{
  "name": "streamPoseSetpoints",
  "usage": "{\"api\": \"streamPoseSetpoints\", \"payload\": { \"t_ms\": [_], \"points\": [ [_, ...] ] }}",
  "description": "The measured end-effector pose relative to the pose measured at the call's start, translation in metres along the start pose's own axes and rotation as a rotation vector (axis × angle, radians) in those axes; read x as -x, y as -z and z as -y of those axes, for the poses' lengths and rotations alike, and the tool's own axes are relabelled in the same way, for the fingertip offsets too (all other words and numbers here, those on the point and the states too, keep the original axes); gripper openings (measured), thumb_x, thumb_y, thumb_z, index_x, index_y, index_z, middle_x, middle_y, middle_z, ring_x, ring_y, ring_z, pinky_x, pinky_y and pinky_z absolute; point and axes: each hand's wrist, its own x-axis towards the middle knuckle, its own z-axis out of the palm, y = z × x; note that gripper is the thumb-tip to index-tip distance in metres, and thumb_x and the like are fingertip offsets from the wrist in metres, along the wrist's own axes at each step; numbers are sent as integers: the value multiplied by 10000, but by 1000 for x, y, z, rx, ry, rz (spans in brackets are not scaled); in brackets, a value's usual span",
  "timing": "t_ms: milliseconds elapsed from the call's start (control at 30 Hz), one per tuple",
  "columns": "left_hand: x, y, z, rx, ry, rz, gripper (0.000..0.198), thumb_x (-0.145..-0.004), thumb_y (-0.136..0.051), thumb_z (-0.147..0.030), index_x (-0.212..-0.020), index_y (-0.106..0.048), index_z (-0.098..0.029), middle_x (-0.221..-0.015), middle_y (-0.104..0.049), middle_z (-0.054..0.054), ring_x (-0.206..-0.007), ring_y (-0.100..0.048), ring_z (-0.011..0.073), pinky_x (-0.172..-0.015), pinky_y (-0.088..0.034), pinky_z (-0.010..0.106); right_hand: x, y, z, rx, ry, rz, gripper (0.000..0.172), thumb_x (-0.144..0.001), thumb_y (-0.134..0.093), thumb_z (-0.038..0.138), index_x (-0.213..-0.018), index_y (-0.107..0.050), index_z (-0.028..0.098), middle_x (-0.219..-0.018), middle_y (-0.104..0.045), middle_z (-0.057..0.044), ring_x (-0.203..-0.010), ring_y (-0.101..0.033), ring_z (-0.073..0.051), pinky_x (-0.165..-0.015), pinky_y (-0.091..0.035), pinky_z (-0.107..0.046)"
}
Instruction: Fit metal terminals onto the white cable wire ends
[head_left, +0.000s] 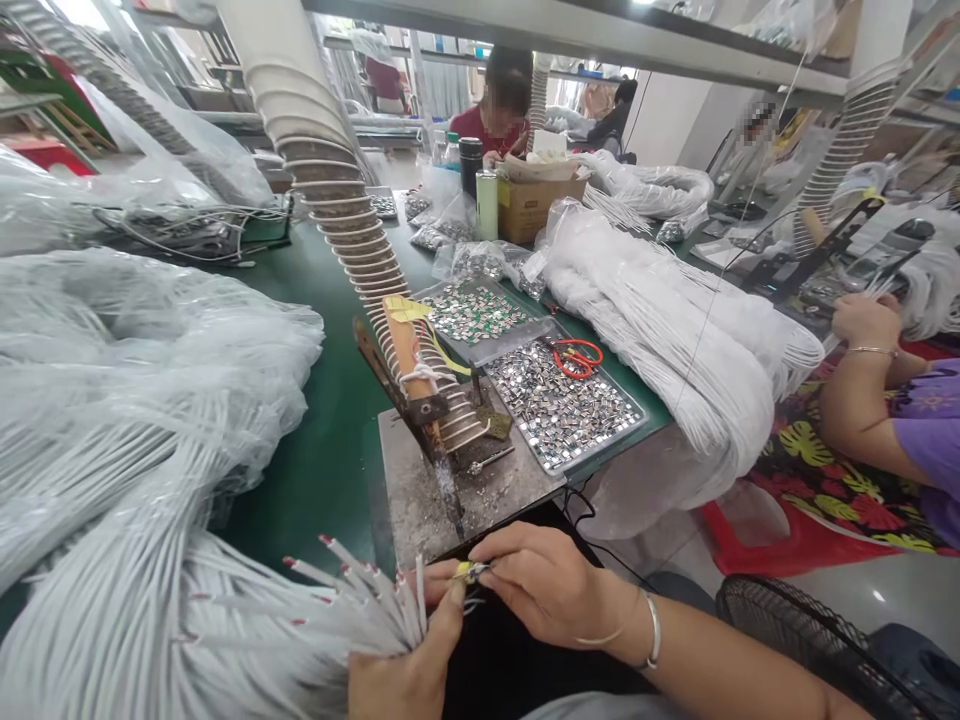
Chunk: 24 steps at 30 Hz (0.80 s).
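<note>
My left hand (409, 665) is closed around a bunch of white cables (367, 610), several with red wire ends sticking up. Its thumb and index finger meet a small yellow and silver part (471, 571), apparently a connector. From the other side, the fingertips of my right hand (551, 585) pinch that same part; the fingers partly cover it. Just beyond my hands, a soldering fixture (435, 425) with a wooden bar stands on a grey, stained plate (409, 500). A clear tray (637, 420) full of small metal connectors lies to the right of it.
A ribbed duct (337, 190) comes down to the fixture. Another tray (480, 350) holds green-and-metal pieces; orange-handled snips (577, 357) lie across the trays. Bagged white cables (645, 320) lie right, a large cable heap (112, 420) left. A co-worker's hand (866, 320) is at right; a fan (795, 630) stands below.
</note>
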Motion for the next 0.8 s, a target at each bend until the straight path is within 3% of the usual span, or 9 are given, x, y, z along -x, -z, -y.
{"api": "streamPoseSetpoints", "payload": {
  "t_ms": [167, 267, 367, 533, 667, 800],
  "points": [
    [5, 3, 16, 52, 51, -14, 197, -624, -821, -382, -603, -749, -199, -728, -765, 90, -642, -680, 257, -545, -539, 306, 3, 0, -2, 8, 41, 53, 67, -971, -528, 115, -936, -555, 166, -920, -717, -126, -805, -681, -159, -701, -617, -243],
    [6, 4, 23, 125, 109, 46, 245, -669, -803, -399, -626, -708, -177, -800, -765, 96, -635, -649, 223, -547, -504, 289, 5, 0, -1, -19, 42, 66, 69, -977, -520, 120, -933, -554, 161, -912, -713, -133, -784, -670, -162, -687, -611, -249],
    [6, 5, 23, 189, 137, 137, 248, -700, -792, -385, -627, -696, -168, -810, -755, 96, -663, -631, 215, -577, -487, 286, 6, 0, 0, -57, 23, 54, 69, -979, -525, 122, -933, -554, 165, -912, -715, -130, -787, -671, -158, -704, -611, -247],
    [5, 5, 17, 194, 132, 137, 240, -661, -798, -366, -580, -689, -167, -784, -743, 100, -751, -646, 255, -678, -501, 324, 7, -3, -1, -90, 5, 29, 63, -982, -514, 130, -955, -550, 175, -902, -716, -119, -806, -684, -158, -723, -618, -255],
    [5, 1, 21, 198, 153, 79, 231, -648, -793, -346, -567, -666, -170, -774, -733, 78, -638, -606, 196, -573, -471, 283, 7, -3, 1, -58, -25, -6, 52, -960, -550, 126, -958, -555, 178, -900, -721, -121, -837, -705, -170, -727, -623, -258],
    [6, -2, 23, 215, 204, 49, 245, -671, -780, -372, -602, -669, -164, -802, -728, 48, -439, -443, 83, -414, -354, 231, 7, -2, 7, -35, -95, -58, 85, -925, -573, 101, -953, -555, 179, -955, -728, -147, -869, -723, -180, -750, -628, -274]
  ]
}}
